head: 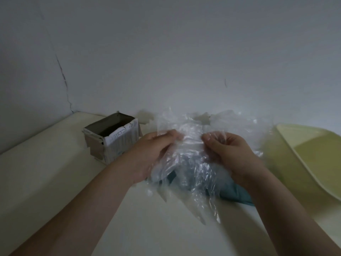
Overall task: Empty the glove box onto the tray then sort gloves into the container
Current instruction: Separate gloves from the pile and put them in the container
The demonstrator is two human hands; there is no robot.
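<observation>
a crumpled bunch of thin clear plastic gloves (190, 145) is held up over the middle of a cream-coloured table (55, 172), between both hands. the left hand (155, 150) grips the left side of the bunch with its fingers curled into the film, and the right hand (227, 152) pinches the right side, thumb and fingertips closed on a fold. the two hands are close together, with only a narrow strip of plastic between them. loose glove ends hang toward the near edge and fan out on the far side. under the bunch, a flat teal thing (234, 193) lies on the table; what it is cannot be told. to the far left stands a small open grey cardboard box (118, 143) with a printed white label, apart from the hands. at the right lies a pale yellow-green plastic tray (313, 154), with the edge of the film just reaching its left rim. a plain grey-white wall (166, 52) rises behind.
</observation>
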